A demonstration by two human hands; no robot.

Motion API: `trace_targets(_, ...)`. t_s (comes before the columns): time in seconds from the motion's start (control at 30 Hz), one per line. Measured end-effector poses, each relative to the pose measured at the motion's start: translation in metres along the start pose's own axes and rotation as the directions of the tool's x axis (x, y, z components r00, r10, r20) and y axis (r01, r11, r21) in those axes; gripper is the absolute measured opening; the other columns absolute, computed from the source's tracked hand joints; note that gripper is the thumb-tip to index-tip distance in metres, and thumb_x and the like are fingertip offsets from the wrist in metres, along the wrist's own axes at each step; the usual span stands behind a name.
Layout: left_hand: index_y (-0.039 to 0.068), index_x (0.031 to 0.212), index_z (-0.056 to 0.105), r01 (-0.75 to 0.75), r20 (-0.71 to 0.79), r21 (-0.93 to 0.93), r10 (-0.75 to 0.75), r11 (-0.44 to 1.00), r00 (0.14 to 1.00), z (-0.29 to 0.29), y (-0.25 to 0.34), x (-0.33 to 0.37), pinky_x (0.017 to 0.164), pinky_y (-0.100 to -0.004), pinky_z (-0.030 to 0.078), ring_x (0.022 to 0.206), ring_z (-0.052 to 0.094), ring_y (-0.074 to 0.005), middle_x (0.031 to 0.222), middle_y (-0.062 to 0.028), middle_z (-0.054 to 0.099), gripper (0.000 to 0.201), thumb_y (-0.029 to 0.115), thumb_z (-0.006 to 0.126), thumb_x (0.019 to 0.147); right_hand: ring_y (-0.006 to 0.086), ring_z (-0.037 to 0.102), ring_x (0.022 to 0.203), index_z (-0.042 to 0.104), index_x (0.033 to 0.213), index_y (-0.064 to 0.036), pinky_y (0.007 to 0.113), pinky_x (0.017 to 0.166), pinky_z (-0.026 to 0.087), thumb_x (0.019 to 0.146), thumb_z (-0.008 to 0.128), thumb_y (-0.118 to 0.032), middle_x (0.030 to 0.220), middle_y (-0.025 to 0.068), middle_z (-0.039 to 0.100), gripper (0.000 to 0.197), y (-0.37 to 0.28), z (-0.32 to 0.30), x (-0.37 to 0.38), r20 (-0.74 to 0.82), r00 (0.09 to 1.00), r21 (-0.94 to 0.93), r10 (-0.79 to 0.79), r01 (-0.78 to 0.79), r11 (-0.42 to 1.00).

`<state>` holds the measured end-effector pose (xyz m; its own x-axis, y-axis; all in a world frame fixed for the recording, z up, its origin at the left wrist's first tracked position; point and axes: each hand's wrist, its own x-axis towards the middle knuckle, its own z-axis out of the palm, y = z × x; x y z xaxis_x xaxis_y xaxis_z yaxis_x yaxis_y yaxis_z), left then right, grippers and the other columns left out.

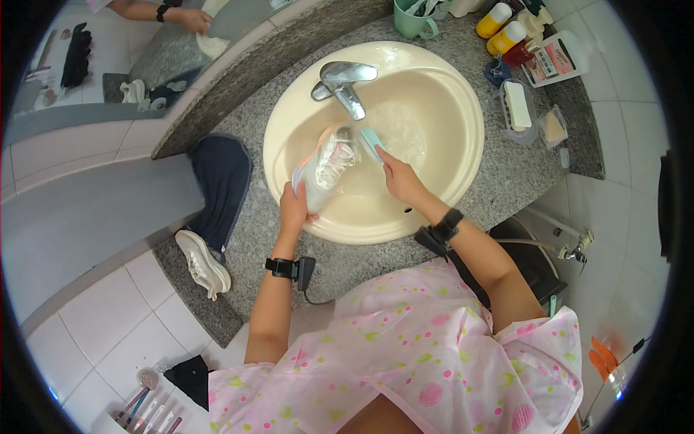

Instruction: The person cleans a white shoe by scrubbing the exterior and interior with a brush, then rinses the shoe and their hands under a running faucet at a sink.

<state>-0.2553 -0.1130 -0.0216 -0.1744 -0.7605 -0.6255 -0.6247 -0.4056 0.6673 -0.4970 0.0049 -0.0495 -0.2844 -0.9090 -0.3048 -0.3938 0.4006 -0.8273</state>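
In the cream oval sink (468, 137), my left hand (294, 205) grips a white sneaker (329, 163) by its heel end. The shoe is tilted, its toe up beside the faucet, with white laces and a peach and lilac sole edge showing. My right hand (400, 177) holds a light-blue brush (371, 141) by one end. The brush's head is close to the right side of the shoe's toe; whether they touch I cannot tell. Above both stands the chrome faucet (348, 85). The basin looks wet and a little foamy.
A second white sneaker (203, 265) lies on the counter's left end, below a dark-blue cloth (221, 184). At the back right stand yellow bottles (506, 37), a white jug (557, 59) and a soap dish (517, 108). A green mug (415, 22) sits behind the sink.
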Motion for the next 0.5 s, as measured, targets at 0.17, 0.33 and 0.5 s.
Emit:
trace_targets(0.17,-0.003,0.101,0.039,-0.075,0.021,0.228,0.072,0.971,0.997,0.01,-0.003,-0.002,0.032,-0.0323,0.044,0.039,0.058,-0.0246,0.067,-0.0198,0.059,0.031,0.026,0.049,0.096,0.0401,0.061,0.076,0.039,0.141,-0.0132,0.047,0.071,0.048,0.085,0.045,-0.001,0.085,0.0252,0.062,0.058,-0.069,-0.009,-0.02,0.069,0.993,0.009,-0.099,0.099,0.995)
trace_targets(0.33,-0.006,0.102,0.039,-0.301,0.102,0.353,0.284,0.886,0.954,0.012,-0.025,0.007,0.032,-0.0329,0.046,0.041,0.06,-0.0249,0.067,-0.0203,0.059,0.032,0.024,0.049,0.096,0.039,0.062,0.072,0.039,0.142,-0.0159,0.045,0.066,0.05,0.083,0.042,0.001,0.08,0.0248,0.062,0.061,-0.044,0.038,-0.026,0.279,0.92,-0.154,-0.275,0.326,0.933)
trace_targets(0.5,-0.008,0.103,0.04,-0.112,0.049,0.296,0.101,0.949,0.994,0.022,-0.007,-0.006,0.034,-0.0346,0.047,0.043,0.062,-0.0274,0.068,-0.0216,0.06,0.031,0.021,0.048,0.096,0.0392,0.063,0.078,0.036,0.144,-0.0183,0.045,0.072,0.05,0.085,0.039,-0.001,0.086,0.0262,0.063,0.062,-0.033,0.037,0.001,0.139,0.99,-0.207,0.012,0.018,0.978)
